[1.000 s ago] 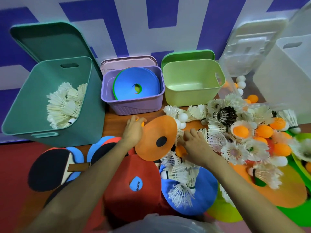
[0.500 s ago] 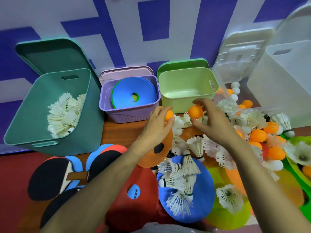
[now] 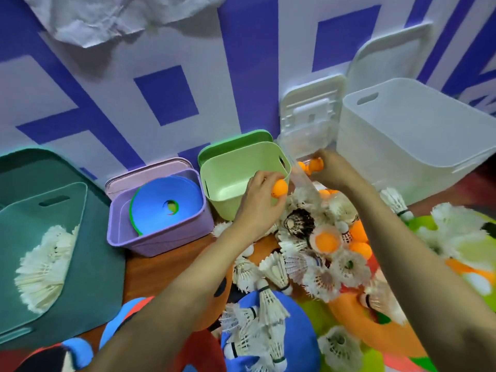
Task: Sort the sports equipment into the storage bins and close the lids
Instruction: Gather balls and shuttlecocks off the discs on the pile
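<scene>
I'm sorting balls. My left hand (image 3: 257, 202) pinches a small orange plastic ping-pong ball (image 3: 280, 187) beside the pale green plastic bin (image 3: 236, 170). At one o'clock, my right hand (image 3: 335, 170) grips a second orange ball (image 3: 317, 163) above the clear plastic tub (image 3: 300, 181). Next, I judge, both drop inside.

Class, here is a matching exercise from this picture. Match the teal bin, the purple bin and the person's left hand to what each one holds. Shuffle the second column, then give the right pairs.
Column one
1. teal bin
2. purple bin
3. left hand

Column two
A. blue disc
B. orange ball
C. white shuttlecocks

Pairs: 1-C, 2-A, 3-B
</scene>
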{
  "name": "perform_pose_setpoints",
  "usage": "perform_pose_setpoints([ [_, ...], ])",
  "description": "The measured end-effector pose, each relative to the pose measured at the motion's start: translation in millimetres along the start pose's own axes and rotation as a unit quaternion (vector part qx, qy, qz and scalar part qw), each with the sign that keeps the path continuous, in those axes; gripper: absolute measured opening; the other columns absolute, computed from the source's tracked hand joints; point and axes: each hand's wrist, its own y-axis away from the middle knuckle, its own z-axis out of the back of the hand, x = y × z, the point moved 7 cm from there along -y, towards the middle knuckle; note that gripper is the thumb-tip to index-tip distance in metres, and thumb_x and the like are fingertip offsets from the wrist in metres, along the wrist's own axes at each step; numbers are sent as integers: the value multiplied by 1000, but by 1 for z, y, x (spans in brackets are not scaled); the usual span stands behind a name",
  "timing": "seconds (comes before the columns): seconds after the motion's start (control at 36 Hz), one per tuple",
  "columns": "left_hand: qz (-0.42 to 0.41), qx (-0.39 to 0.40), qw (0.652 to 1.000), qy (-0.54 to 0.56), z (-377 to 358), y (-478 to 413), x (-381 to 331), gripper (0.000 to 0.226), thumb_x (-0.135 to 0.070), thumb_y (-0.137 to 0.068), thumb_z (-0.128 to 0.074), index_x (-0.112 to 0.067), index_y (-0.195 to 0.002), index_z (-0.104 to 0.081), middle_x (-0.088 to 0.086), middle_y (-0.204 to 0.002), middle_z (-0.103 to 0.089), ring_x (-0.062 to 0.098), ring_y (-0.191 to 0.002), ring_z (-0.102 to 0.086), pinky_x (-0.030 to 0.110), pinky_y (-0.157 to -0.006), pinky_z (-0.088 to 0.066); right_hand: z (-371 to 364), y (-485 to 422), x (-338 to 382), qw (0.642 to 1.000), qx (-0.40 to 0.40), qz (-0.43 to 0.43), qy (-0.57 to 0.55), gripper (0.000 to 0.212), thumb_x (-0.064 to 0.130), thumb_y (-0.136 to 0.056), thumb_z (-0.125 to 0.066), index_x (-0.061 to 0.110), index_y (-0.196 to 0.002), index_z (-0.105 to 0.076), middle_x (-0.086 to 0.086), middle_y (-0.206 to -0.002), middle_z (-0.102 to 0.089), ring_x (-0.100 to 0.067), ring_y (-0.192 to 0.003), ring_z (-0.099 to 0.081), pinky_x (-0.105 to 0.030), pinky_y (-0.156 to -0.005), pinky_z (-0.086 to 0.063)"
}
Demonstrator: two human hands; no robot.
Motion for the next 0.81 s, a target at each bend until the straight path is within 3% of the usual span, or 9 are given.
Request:
perform_pose_setpoints([
  [0.06, -4, 16, 1000, 5, -9, -9, -4, 41, -15, -88, -59, -16, -128, -52, 3, -121, -46, 19, -113, -46, 30, -98, -39, 0, -6, -15, 999, 5, -36, -12, 49, 20, -81, -63, 8, -128, -49, -20, -127, -54, -37, -112, -52, -41, -87, -46],
  [0.17, -1, 40, 999, 4, -26, -30, -6, 41, -15, -91, -56, -17, -131, -49, 4, -125, -46, 20, -113, -47, 24, -95, -37, -7, -20, -37, 997, 31, -69, 1, 71, 17, -83, -60, 10, -143, -23, -21, -125, -55, -41, -106, -54, -43, -82, -48],
  [0.31, 10, 66, 998, -7, -46, -62, -6, 41, -14, -91, -54, -16, -131, -48, 9, -128, -46, 24, -112, -49, 26, -90, -37, -20, -33, -55, 991, 82, -97, 45, 51, 26, -87, -54, 11, -135, -41, -19, -127, -54, -37, -110, -53, -42, -89, -48],
  [0.42, 17, 81, 996, -18, -61, -90, -4, 38, -14, -91, -52, -15, -129, -50, 10, -127, -47, 26, -114, -48, 30, -92, -38, -22, -40, -62, 993, 64, -95, 40, 40, 18, -82, -54, 15, -121, -50, -13, -117, -58, -32, -100, -56, -37, -79, -49],
  [0.5, 9, 100, 994, -53, -76, -114, -5, 39, -14, -89, -53, -13, -128, -50, 12, -128, -47, 29, -119, -45, 34, -96, -38, -25, -44, -67, 992, 72, -89, 46, 29, 22, -82, -52, 17, -111, -55, -11, -112, -61, -29, -98, -57, -38, -81, -51],
  [0.64, 15, 148, 973, -176, -109, -153, -6, 44, -26, -86, -60, -18, -128, -50, 12, -127, -49, 32, -121, -42, 37, -97, -33, -24, -46, -71, 992, 69, -82, 66, 33, 20, -92, -47, 13, -125, -50, -13, -120, -59, -31, -106, -55, -39, -87, -49],
  [0.72, 33, 197, 955, -219, -133, -164, 8, 54, -43, -83, -64, -22, -131, -48, 11, -129, -48, 32, -124, -40, 37, -100, -31, -21, -46, -74, 994, 42, -63, 77, 26, 19, -94, -46, 12, -118, -54, -13, -116, -60, -31, -104, -56, -40, -84, -49],
  [0.81, 44, 202, 951, -228, -140, -165, 14, 57, -43, -85, -61, -23, -135, -44, 13, -133, -44, 31, -126, -35, 36, -103, -27, -20, -40, -76, 996, 28, -48, 72, 28, 21, -93, -47, 14, -118, -56, -13, -117, -59, -32, -103, -55, -40, -82, -49],
])
